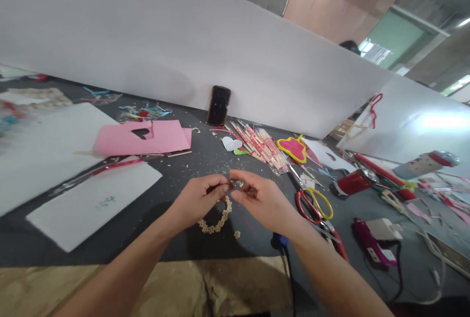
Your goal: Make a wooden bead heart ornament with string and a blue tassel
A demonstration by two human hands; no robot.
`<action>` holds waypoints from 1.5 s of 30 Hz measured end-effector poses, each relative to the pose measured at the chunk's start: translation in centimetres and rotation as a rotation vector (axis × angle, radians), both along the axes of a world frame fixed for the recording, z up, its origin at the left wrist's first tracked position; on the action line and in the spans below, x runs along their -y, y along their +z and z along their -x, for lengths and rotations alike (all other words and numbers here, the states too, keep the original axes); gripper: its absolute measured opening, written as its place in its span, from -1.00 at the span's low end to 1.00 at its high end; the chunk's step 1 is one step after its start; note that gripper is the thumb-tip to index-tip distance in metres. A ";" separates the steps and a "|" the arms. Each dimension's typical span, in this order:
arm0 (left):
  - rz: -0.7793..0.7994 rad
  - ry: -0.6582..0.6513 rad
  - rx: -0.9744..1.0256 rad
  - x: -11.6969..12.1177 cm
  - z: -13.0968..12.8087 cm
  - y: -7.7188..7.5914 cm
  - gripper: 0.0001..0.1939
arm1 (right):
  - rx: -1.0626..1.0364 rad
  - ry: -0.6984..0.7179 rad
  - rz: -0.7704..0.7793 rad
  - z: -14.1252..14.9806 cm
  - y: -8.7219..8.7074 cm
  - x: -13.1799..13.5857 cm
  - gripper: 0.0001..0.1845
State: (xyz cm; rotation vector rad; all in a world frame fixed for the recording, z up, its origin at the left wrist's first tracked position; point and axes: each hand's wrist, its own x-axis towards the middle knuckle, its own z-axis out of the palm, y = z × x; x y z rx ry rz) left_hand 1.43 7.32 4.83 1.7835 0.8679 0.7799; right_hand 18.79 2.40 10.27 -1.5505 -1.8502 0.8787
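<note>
Above the dark tabletop, my left hand (200, 198) and my right hand (257, 198) meet almost fingertip to fingertip. Thumb and forefinger of the left are closed in a pinch; what they hold is hidden. The right hand's fingers are also curled together around a tiny pale piece (239, 184), too small to name. Just below the fingertips lies a ring of small beige knobbly pieces (216, 226), its upper part partly covered by my left hand. One loose beige cluster (237, 234) rests beside it.
Scissors (310, 205), pliers (340, 246) and a red can (353, 182) lie right. A bundle of sticks (257, 143) and a phone (219, 105) are at the back, against the white partition (147, 37). Pink paper (165, 135) and white foam sheets (95, 204) lie left.
</note>
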 end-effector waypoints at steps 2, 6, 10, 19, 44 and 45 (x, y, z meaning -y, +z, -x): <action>-0.024 0.033 0.013 0.1 0.1 0.0 -0.75 | 0.018 0.020 0.023 0.2 -0.3 0.0 -0.77; -0.023 0.138 0.031 -0.2 0.2 -0.1 -0.72 | 0.001 -0.030 0.063 0.1 -0.7 -0.1 -0.83; 0.001 0.116 0.051 -0.1 0.1 -0.1 -0.72 | -0.061 -0.113 0.008 0.1 -0.7 -0.4 -0.77; -0.072 0.122 0.031 0.2 0.3 -0.1 -0.77 | -0.213 -0.057 0.216 0.6 -1.3 -1.0 -0.85; 0.900 -0.148 0.565 -0.1 -0.6 -1.3 -0.73 | -0.620 -0.109 0.247 -0.5 -1.5 -2.6 -0.78; 0.905 -0.135 0.561 -0.2 -0.5 -1.3 -0.73 | -0.619 -0.111 0.244 -0.6 -1.5 -2.5 -0.78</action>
